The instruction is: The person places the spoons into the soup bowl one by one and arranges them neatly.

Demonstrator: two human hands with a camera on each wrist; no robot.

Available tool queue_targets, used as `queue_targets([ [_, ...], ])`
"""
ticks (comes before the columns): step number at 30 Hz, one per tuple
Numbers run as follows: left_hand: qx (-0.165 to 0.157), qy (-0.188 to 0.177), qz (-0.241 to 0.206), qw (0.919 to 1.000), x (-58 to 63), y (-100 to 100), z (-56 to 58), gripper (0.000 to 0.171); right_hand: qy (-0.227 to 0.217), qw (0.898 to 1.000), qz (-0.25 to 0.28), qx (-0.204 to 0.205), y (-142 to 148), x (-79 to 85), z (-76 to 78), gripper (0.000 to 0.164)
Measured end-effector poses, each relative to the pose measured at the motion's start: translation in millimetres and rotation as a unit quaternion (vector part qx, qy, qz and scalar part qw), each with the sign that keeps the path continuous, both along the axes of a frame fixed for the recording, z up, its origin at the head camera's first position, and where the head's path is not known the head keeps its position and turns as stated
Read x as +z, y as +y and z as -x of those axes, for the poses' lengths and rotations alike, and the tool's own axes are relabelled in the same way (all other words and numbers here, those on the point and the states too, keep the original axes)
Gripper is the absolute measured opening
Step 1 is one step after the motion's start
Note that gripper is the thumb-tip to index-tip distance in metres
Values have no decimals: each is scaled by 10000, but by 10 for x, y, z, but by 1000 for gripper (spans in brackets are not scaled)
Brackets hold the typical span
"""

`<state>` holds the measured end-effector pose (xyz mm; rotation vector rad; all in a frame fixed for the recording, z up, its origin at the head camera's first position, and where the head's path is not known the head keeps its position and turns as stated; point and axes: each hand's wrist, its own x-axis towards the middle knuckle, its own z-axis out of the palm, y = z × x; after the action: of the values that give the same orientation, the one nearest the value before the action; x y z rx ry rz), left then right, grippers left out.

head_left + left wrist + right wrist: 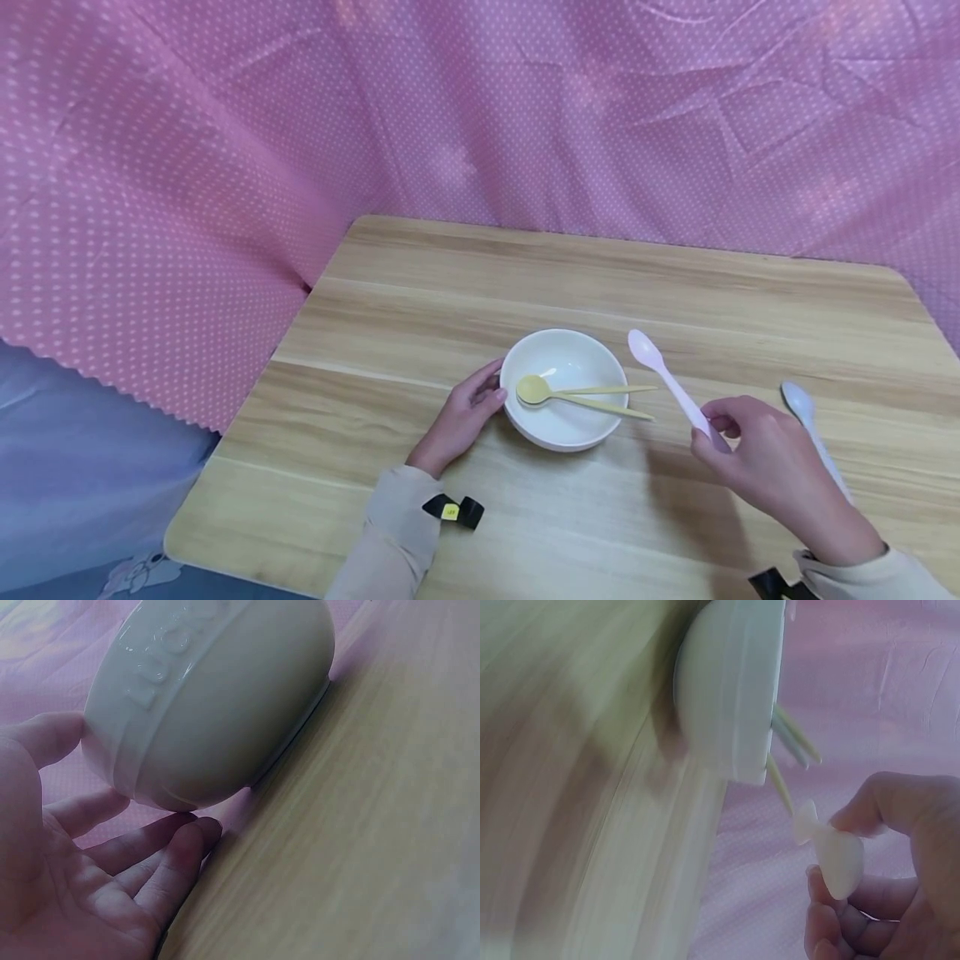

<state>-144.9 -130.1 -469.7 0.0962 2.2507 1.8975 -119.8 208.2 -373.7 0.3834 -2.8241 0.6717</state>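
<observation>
A white bowl (564, 437) with raised lettering on its side stands upright on the table. Two yellow spoons (534, 390) lie in it, their handles leaning over the right rim and their heads overlapping. My left hand (463, 421) touches the bowl's left outer side with loosely spread fingers; in the left wrist view its thumb meets the wall near the rim. To the right, my right hand (765, 454) pinches a pale pink spoon (667, 379) by its handle, its head raised toward the bowl. In the right wrist view, the handle end (840, 862) shows between thumb and fingers.
A light grey-blue spoon (806, 408) lies on the wooden table (420, 292) beyond my right hand, its handle partly behind the wrist. Pink dotted cloth (480, 108) hangs behind and left of the table. Blue fabric (82, 450) is at lower left.
</observation>
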Motion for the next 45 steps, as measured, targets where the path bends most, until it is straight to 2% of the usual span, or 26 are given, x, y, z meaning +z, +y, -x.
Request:
queue_targets([
  [9, -58, -183, 28, 9998, 5, -9, 17, 52, 185, 9991, -178, 327, -132, 35, 6, 10],
  [17, -114, -77, 81, 9999, 304, 9, -84, 51, 134, 9973, -275, 667, -243, 81, 31, 10],
  [21, -112, -122, 72, 9998, 317, 7, -94, 51, 199, 9953, -392, 866, -305, 69, 34, 8],
  [25, -116, -90, 58, 9999, 297, 2, -84, 50, 413, 9922, -460, 1078, -363, 46, 46, 8],
  [29, -51, 64, 35, 10000, 108, -11, -32, 51, 586, 9895, -477, 1231, -414, 38, 60, 7],
  [32, 0, 125, 25, 9999, -27, -19, 1, 51, 560, 9889, -495, 1281, -447, 40, 66, 7],
  [45, -44, 128, -26, 9999, -27, -17, 11, 51, 162, 9875, -612, 1444, -612, 37, 100, 9],
])
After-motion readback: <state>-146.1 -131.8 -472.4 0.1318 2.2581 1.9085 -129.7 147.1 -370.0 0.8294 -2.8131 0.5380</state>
